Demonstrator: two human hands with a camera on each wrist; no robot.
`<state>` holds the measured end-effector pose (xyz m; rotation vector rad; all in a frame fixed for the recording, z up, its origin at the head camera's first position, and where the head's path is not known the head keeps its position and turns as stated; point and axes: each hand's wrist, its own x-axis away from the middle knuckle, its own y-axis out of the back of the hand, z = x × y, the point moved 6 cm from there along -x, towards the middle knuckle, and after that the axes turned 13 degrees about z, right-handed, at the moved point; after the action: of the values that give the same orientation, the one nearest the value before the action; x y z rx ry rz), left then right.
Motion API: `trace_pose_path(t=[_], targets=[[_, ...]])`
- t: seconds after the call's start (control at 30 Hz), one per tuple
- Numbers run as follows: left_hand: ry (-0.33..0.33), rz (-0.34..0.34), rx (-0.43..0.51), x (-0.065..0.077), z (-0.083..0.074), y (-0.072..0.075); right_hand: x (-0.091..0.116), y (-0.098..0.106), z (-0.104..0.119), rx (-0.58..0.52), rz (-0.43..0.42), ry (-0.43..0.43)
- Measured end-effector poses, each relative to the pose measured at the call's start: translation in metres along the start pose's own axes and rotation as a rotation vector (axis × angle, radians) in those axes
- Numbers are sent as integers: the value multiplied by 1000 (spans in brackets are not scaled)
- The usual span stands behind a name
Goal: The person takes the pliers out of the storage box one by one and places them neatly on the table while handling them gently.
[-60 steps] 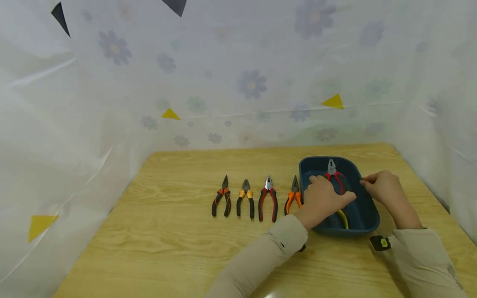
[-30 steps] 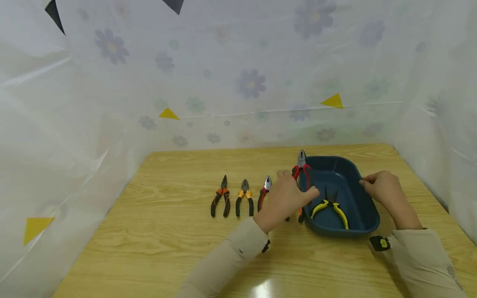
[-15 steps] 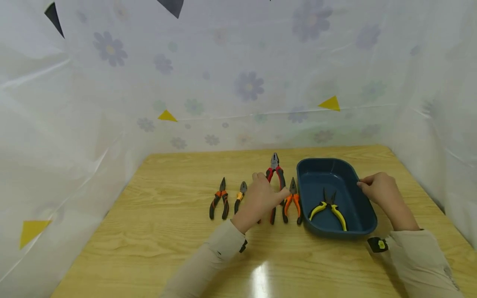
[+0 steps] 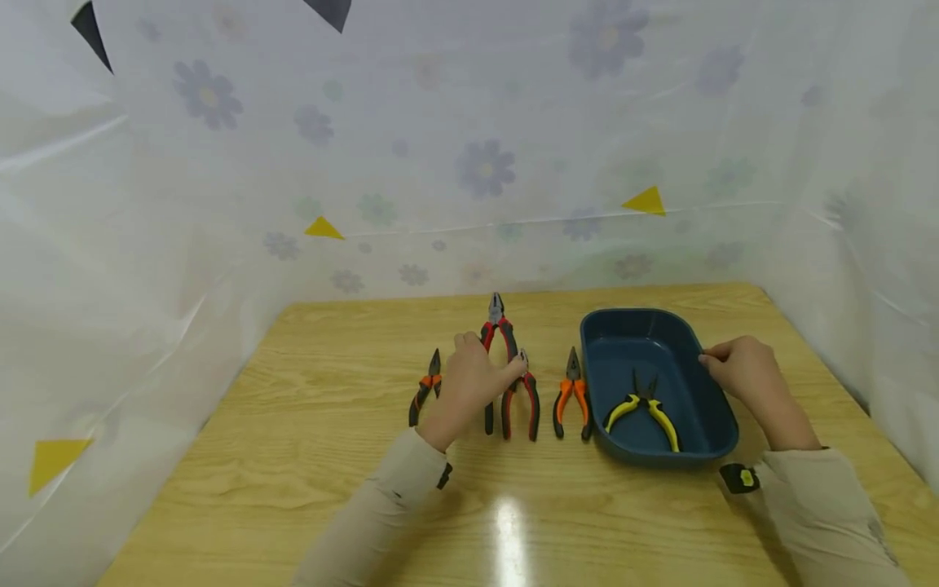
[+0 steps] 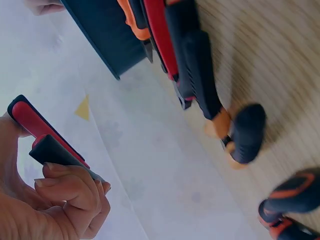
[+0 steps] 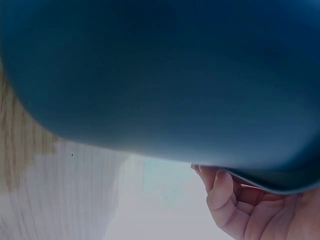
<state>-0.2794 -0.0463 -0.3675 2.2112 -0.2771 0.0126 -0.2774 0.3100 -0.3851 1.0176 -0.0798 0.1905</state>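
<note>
My left hand (image 4: 469,383) grips red-and-black combination pliers (image 4: 495,310) by the handles, held up off the table with the jaws pointing away. In the left wrist view, fingers and thumb press the two handles from opposite sides. Just below lie yellow-and-black pliers (image 5: 202,75), mostly hidden by this hand in the head view. A second red-and-black pair of pliers (image 4: 534,408) rests to the right. My right hand (image 4: 750,379) pinches the right rim of a dark blue bin (image 4: 685,346). Inside the bin lie yellow-handled needle-nose pliers (image 4: 665,424), spread apart.
Orange needle-nose pliers (image 4: 573,371) lie close to the bin's left wall. At the row's left end are orange-and-black long-nose pliers (image 4: 435,364), partly covered by my left hand. A floral plastic sheet (image 4: 411,163) encloses the wooden table (image 4: 279,456) at the back and sides.
My left hand has lifted the red-and-black pliers out of the bin and carried them left over the row. My right hand stays on the bin's rim.
</note>
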Motion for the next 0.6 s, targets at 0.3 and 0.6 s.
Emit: trace_pose_path(t=[0.3, 0.6], targets=[[37, -56, -30, 0, 36, 17, -2, 0, -3, 2, 2, -6], [97, -91, -105, 1, 75, 44, -1, 0, -1, 6, -9, 3]])
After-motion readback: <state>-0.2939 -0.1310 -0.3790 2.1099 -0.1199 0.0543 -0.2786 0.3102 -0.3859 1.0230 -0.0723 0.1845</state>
